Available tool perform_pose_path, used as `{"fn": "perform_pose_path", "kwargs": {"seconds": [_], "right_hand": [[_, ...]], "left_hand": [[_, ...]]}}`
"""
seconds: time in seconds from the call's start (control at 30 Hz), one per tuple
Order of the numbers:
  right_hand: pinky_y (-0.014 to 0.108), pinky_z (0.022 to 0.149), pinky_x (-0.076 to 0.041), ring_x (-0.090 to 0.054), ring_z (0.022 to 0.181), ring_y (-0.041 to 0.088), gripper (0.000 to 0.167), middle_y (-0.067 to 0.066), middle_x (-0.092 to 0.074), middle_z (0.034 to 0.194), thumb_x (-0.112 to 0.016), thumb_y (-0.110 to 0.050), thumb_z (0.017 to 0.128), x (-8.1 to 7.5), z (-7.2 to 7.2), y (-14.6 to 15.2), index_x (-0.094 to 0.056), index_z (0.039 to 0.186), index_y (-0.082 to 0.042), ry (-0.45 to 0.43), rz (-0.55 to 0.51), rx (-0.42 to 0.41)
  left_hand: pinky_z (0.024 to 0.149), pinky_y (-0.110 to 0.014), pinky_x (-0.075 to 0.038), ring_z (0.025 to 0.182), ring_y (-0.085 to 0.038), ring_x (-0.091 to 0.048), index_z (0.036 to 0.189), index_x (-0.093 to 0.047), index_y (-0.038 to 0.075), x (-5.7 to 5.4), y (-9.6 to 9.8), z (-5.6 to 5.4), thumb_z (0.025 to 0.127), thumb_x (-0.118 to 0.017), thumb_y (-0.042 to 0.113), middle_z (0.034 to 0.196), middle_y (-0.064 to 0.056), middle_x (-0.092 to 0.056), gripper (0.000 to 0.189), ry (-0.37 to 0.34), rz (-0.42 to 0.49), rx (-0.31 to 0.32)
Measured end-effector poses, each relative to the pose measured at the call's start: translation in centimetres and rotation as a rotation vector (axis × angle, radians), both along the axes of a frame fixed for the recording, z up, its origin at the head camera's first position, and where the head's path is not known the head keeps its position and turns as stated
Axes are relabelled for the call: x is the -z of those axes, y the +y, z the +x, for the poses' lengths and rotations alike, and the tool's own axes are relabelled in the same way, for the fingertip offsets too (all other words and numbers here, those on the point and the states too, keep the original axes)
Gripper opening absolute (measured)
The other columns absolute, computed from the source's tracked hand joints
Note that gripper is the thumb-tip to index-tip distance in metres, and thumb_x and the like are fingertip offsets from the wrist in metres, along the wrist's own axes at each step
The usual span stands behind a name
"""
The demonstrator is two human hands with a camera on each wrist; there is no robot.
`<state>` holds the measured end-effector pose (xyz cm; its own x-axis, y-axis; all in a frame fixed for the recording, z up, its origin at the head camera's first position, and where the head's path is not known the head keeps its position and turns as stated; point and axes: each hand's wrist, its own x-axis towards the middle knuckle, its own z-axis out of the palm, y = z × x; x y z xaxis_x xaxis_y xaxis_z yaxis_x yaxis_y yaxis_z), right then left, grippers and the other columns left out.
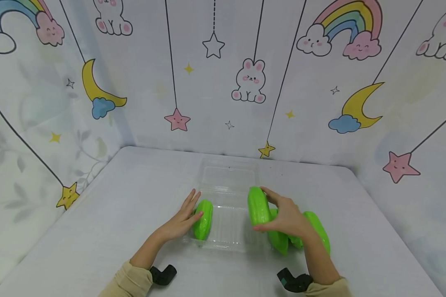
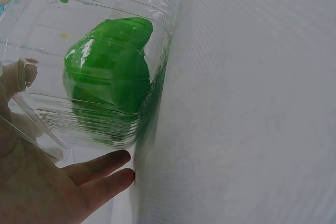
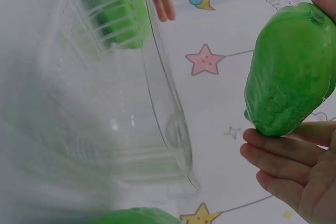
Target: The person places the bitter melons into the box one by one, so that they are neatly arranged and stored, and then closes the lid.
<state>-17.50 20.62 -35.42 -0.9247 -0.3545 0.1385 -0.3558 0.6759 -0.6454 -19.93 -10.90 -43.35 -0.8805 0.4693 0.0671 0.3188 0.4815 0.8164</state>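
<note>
A clear plastic clamshell box (image 1: pixel 226 227) lies with its lid (image 1: pixel 228 175) folded back behind it. Inside, along the left wall, sits one bright green, oblong, fruit-like piece (image 1: pixel 203 220). My left hand (image 1: pixel 180 220) is at that wall with fingers spread and mostly straight, the thumb over the rim; the left wrist view shows the green piece (image 2: pixel 107 72) through the plastic. Between thumb and fingers, my right hand (image 1: pixel 288 214) holds a similar glossy green fruit-like piece (image 1: pixel 258 205) above the box's right side. The right wrist view shows that piece (image 3: pixel 289 69) raised outside the box wall.
Several more green pieces (image 1: pixel 317 229) lie on the white table (image 1: pixel 134 194) right of the box, partly hidden by my right hand and forearm. A patterned cloth backdrop (image 1: pixel 215 90) rises behind the table. Black wrist mounts (image 1: pixel 163 275) stick out near both sleeves.
</note>
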Motion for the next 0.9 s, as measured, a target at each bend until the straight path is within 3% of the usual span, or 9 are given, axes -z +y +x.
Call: {"fn": "perform_pose_path", "kwargs": {"seconds": [0.37, 0.73, 0.9], "right_hand": [[0.051, 0.089, -0.042, -0.048, 0.118, 0.033, 0.106, 0.019, -0.049, 0.130, -0.082, -0.051, 0.056, 0.8, 0.0, -1.4, -0.034, 0.141, -0.010, 0.019, 0.003, -0.005], [0.049, 0.090, -0.042, -0.048, 0.119, 0.030, 0.108, 0.015, -0.048, 0.132, -0.084, -0.050, 0.054, 1.5, -0.1, -3.2, -0.034, 0.141, -0.012, -0.020, 0.010, 0.026], [0.049, 0.092, -0.041, -0.045, 0.121, 0.031, 0.113, 0.013, -0.045, 0.136, -0.083, -0.052, 0.054, 2.3, -0.3, -4.1, -0.030, 0.143, -0.007, -0.050, -0.015, 0.024]], "left_hand": [[0.103, -0.060, -0.012, 0.137, -0.032, 0.006, 0.148, -0.003, 0.012, -0.1, 0.0, 0.1, 0.099, -0.039, 0.033, 0.152, -0.010, 0.012, 0.065, 0.013, 0.006, 0.002], [0.104, -0.058, -0.014, 0.138, -0.030, 0.005, 0.148, -0.003, 0.014, 0.1, 0.0, 0.0, 0.098, -0.039, 0.035, 0.152, -0.007, 0.012, 0.065, 0.010, 0.011, -0.003], [0.103, -0.061, -0.012, 0.137, -0.033, 0.005, 0.148, -0.002, 0.014, 0.0, 0.1, 0.0, 0.099, -0.038, 0.034, 0.152, -0.008, 0.013, 0.064, 0.016, -0.005, 0.000]]}}
